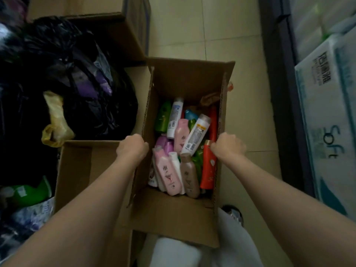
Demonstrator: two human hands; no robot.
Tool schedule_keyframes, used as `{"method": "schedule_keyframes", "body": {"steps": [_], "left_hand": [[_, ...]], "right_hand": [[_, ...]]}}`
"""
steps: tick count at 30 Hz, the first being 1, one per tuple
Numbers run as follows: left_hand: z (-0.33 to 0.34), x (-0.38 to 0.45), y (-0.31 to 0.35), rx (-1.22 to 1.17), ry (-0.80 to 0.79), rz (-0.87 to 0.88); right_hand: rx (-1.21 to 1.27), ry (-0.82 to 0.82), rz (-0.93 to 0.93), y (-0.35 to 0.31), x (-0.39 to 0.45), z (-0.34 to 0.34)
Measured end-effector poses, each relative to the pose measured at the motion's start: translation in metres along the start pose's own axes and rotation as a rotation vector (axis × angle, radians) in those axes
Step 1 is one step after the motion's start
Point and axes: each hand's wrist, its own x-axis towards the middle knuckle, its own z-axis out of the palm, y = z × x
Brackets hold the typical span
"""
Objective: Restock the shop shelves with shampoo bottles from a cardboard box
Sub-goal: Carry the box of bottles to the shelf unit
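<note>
Tiled floor (240, 54). Cardboard box (189, 81) w/ shampoo bottles (181, 151) btwn my hands: left hand (133, 146), right hand (228, 147) each clamp side wall, fingers curled. Box long axis runs away from me.

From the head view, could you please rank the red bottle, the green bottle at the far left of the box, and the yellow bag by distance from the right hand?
1. Red bottle: touching the right hand.
2. Green bottle: across the box.
3. Yellow bag: outside, far left.

Black bags (81, 78), tissue packs (327, 112)
</note>
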Motion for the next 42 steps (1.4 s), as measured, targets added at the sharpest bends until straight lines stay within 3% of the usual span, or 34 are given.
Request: {"method": "schedule_keyframes", "body": {"steps": [4, 9, 15, 21, 27, 32, 42], "left_hand": [[0.009, 0.009, -0.002, 0.144, 0.051, 0.106], [-0.029, -0.003, -0.028, 0.093, 0.051, 0.135], [-0.119, -0.044, -0.043, -0.027, 0.053, 0.154], [-0.278, -0.104, -0.076, -0.158, 0.027, 0.134], [-0.489, -0.136, -0.082, -0.213, 0.195, 0.198], [-0.645, -0.119, -0.064, -0.277, 0.331, 0.174], [-0.906, -0.042, -0.061, -0.318, 0.591, 0.012]], "right_hand": [[-0.037, 0.009, 0.027, -0.004, 0.006, 0.003], [-0.002, 0.006, 0.116, 0.005, -0.019, -0.026], [-0.072, 0.046, 0.019, -0.028, -0.074, -0.123], [-0.157, 0.147, -0.083, -0.092, -0.166, -0.279], [-0.036, 0.243, -0.210, -0.189, -0.227, -0.454], [0.104, 0.246, -0.346, -0.268, -0.224, -0.570], [0.068, 0.341, -0.633, -0.489, -0.164, -0.787]]}}
